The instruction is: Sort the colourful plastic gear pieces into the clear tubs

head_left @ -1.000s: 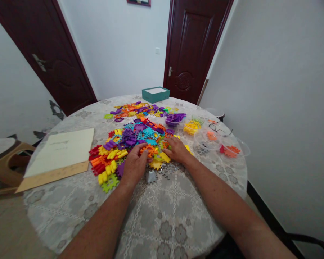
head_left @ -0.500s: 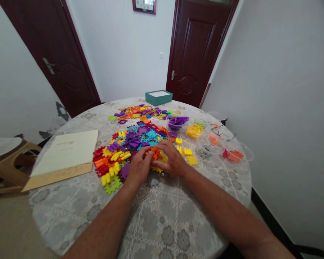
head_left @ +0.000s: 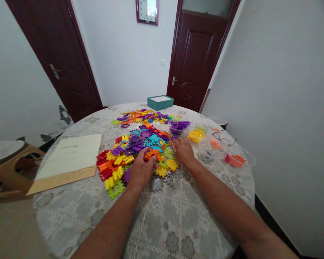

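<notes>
An orange notched, gear-like plastic building piece (head_left: 152,154) is between the thumb and fingers of my left hand (head_left: 140,169), at the front of a heap of coloured interlocking pieces (head_left: 145,135). My right hand (head_left: 184,151) is at the heap's right edge, fingers curled down beside orange and purple pieces; its fingertips are partly hidden, and what they grip cannot be made out. Yellow gear-like pieces (head_left: 162,170) and grey pieces (head_left: 157,184) lie between and below the hands. Yellow peg-like blocks (head_left: 115,177) and a lime-green square piece (head_left: 116,190) lie left of my left hand.
A second scatter of pieces (head_left: 140,117) lies farther back, before a teal box (head_left: 160,103). Clear tubs hold purple pieces (head_left: 179,126) and yellow pieces (head_left: 196,135). Eyeglasses (head_left: 221,136) rest at the right. A cream sheet (head_left: 70,154) lies left on the round table (head_left: 151,223).
My hands were together around the orange piece. The right hand has let go and moved right and away to the heap's edge; the left keeps the piece. The view has tilted up slightly.
</notes>
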Available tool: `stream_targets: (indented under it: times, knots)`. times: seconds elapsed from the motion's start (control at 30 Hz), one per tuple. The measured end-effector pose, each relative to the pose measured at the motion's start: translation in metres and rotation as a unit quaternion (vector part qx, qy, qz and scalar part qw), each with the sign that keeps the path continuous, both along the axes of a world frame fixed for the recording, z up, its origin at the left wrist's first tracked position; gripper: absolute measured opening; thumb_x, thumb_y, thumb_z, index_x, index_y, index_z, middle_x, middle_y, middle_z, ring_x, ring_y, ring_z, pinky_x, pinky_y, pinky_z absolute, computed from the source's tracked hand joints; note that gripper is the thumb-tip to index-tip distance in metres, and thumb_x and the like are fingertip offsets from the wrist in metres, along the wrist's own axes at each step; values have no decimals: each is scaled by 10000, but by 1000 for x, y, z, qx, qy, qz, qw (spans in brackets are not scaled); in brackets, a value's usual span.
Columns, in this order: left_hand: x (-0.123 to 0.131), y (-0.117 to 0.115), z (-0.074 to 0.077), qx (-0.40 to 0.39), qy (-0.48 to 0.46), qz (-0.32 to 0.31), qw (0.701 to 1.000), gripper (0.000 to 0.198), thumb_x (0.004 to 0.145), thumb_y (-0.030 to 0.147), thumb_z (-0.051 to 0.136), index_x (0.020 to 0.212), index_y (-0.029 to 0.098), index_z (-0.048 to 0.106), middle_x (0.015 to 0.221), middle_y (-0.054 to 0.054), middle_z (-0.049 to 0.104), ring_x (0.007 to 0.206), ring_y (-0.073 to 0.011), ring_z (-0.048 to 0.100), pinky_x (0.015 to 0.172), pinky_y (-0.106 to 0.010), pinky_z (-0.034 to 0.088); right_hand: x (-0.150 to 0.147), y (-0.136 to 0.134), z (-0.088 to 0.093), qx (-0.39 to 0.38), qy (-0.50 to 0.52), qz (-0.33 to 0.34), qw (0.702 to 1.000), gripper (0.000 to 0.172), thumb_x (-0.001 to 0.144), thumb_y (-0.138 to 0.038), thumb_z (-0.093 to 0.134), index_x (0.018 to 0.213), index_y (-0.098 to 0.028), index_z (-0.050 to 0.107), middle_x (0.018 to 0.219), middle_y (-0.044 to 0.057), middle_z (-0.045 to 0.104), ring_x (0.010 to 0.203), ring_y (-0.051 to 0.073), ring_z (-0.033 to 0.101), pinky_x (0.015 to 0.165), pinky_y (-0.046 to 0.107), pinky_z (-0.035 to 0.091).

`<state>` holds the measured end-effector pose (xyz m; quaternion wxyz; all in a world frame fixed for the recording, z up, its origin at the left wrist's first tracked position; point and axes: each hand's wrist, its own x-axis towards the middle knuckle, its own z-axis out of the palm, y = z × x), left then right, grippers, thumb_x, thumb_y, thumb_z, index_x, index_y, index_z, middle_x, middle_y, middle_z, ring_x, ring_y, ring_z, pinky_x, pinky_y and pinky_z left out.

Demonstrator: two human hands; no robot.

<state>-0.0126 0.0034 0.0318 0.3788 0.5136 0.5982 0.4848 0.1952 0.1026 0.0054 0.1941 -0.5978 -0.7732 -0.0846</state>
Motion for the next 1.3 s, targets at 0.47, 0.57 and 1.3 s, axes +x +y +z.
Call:
stream_targets:
  times: [0.47, 0.57, 1.3]
  knots:
    - [-7, 9, -12, 12, 52, -19, 998, 588, 915, 464, 647, 1455, 258, 538, 1159, -70, 739, 768, -190, 761, 752, -296, 571, -5, 12, -7, -60, -42, -67, 995, 334, 989, -304, 527, 1277, -170, 630, 1320, 177, 568, 1231, 316, 476, 1021, 486, 395]
    - [-6, 8, -10, 5, 56, -15, 998, 582, 913, 461, 643, 1450, 262, 541, 1112, -56, 749, 754, -193, 760, 764, -305, 570, -3, 13, -8, -69, -44, -72, 994, 345, 981, -309, 537, 1280, -156, 618, 1299, 181, 580, 1221, 315, 483, 1012, 479, 402]
    - [-5, 1, -4, -1, 13, -33, 999, 582, 911, 428, 654, 1463, 275, 553, 1001, -21, 719, 734, -171, 717, 688, -291, 587, 6, 16, -4, -26, -57, -1, 998, 239, 1032, -217, 457, 1134, -166, 668, 1119, 138, 663, 1052, 252, 587, 911, 341, 445]
